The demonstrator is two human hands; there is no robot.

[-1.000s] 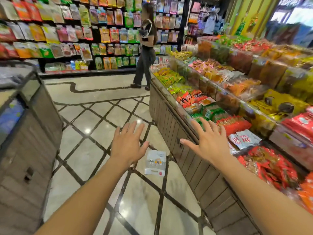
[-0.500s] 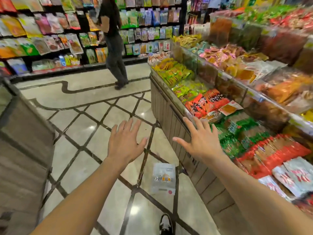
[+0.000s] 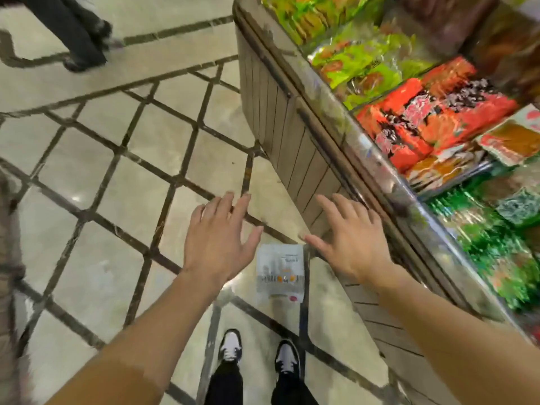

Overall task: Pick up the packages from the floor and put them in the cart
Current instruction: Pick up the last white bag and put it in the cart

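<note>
So the floor (image 3: pixel 122 176) takes up most of the view, pale tiles split by dark diagonal lines, and there's loads of open room on the left and middle. The right side is walled off by a big display stand (image 3: pixel 292 147) with wood-slat siding and a shiny metal rim running diagonally from top centre down to the bottom right. Its corner sits up near the top, and its lower edge comes right down alongside the package. The bins on top are stuffed with green snack bags (image 3: pixel 350 62), red-orange packs (image 3: pixel 423 118) and darker green ones (image 3: pixel 502 252) further down, all pretty blurry.

Top left there's another person's dark trouser legs and shoes (image 3: pixel 79 42), well away from everything. Far left edge has something brownish I can't make out.

Both arms reach out from the bottom. The left hand (image 3: pixel 216 241) is spread flat, fingers apart, grip empty, hovering over bare tile just left of the package. The right hand (image 3: pixel 353 241) is the same deal, open and holding nothing, hanging in front of the stand's siding.

The package (image 3: pixel 280 273) is a small white pouch with an orange bit and a red dot, lying flat on the floor between the two hands, nothing touching it, just ahead of the wearer's black-and-white sneakers (image 3: pixel 230 346).
</note>
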